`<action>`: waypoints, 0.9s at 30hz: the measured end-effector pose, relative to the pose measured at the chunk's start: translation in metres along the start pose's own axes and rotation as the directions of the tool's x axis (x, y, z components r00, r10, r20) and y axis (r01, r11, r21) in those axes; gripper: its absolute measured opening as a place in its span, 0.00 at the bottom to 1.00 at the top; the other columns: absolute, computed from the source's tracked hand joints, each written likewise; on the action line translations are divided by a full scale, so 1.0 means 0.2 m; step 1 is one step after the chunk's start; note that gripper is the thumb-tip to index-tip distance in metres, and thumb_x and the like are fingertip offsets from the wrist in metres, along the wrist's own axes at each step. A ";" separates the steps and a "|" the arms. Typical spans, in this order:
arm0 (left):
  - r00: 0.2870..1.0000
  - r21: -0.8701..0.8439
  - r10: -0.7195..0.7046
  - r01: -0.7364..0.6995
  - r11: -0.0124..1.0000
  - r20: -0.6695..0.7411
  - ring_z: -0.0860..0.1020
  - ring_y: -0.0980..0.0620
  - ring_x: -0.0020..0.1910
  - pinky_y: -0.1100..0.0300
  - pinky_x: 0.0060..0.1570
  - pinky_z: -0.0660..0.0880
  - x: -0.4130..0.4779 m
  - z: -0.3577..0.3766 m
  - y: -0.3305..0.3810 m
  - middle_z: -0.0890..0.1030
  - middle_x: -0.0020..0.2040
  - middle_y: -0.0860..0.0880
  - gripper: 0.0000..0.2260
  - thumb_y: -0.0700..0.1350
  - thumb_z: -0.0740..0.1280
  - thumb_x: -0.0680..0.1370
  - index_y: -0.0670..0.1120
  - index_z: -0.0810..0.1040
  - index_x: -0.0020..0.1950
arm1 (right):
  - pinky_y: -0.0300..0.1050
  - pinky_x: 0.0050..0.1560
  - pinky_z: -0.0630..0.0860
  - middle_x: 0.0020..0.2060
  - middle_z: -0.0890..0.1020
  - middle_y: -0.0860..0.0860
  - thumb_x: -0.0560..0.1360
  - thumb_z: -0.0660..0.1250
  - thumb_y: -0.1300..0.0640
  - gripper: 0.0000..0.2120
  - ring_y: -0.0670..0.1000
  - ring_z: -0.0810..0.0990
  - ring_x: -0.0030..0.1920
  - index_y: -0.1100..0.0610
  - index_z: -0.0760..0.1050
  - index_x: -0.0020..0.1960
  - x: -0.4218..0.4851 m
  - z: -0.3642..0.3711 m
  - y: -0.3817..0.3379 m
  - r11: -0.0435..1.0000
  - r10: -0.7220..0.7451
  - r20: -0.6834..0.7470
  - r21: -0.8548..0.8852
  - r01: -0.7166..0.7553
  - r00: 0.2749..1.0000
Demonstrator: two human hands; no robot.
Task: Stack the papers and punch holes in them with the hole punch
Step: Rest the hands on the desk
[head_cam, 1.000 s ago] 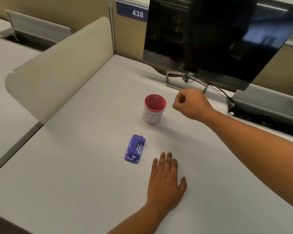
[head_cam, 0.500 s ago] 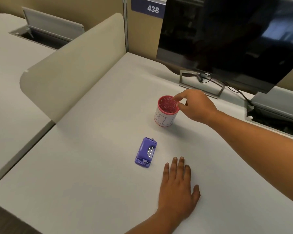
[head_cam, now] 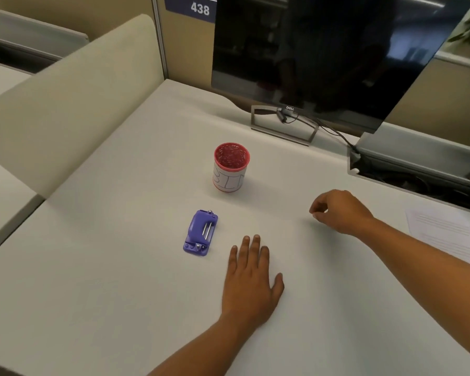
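A small purple hole punch (head_cam: 200, 232) lies on the white desk (head_cam: 120, 267), left of centre. Printed white papers (head_cam: 445, 234) lie flat at the desk's right edge, partly cut off by the frame. My left hand (head_cam: 251, 283) rests palm down on the desk, fingers spread, just right of the punch and not touching it. My right hand (head_cam: 339, 210) hovers low between the punch and the papers, with its fingers curled and thumb and forefinger pinched together. Whether something tiny sits in that pinch is too small to tell.
A red-rimmed cup (head_cam: 230, 169) with small red bits inside stands behind the punch. A dark monitor (head_cam: 323, 50) on a metal stand (head_cam: 282, 126) fills the back. A beige divider (head_cam: 73, 90) bounds the left side, and an open cable tray (head_cam: 418, 164) the back right.
My right hand has drawn back from the cup's rim, to the right and toward me, fingers pinched. The view has shifted, bringing the papers into sight. The left hand stays flat.
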State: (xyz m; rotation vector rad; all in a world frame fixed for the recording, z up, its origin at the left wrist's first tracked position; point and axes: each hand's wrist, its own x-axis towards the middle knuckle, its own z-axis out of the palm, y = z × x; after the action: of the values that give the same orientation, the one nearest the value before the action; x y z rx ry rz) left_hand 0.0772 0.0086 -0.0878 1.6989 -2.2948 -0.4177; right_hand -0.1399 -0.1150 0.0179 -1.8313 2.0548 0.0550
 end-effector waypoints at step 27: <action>1.000 0.037 -0.007 0.007 0.999 0.000 0.56 0.46 0.79 0.48 0.75 0.48 0.01 0.01 0.00 0.61 0.80 0.45 0.30 0.61 0.54 0.79 0.45 0.67 0.75 | 0.44 0.36 0.76 0.37 0.82 0.53 0.69 0.63 0.59 0.05 0.57 0.81 0.38 0.58 0.78 0.39 -0.11 0.24 -0.02 0.984 0.066 -0.001 -0.165 -0.065 0.998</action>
State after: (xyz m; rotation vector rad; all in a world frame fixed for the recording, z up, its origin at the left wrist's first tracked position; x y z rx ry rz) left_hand 0.0761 0.0075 -0.0901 1.7244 -2.3110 -0.3796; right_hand -0.1227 -0.0813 -0.0181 -1.8551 2.1647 0.2540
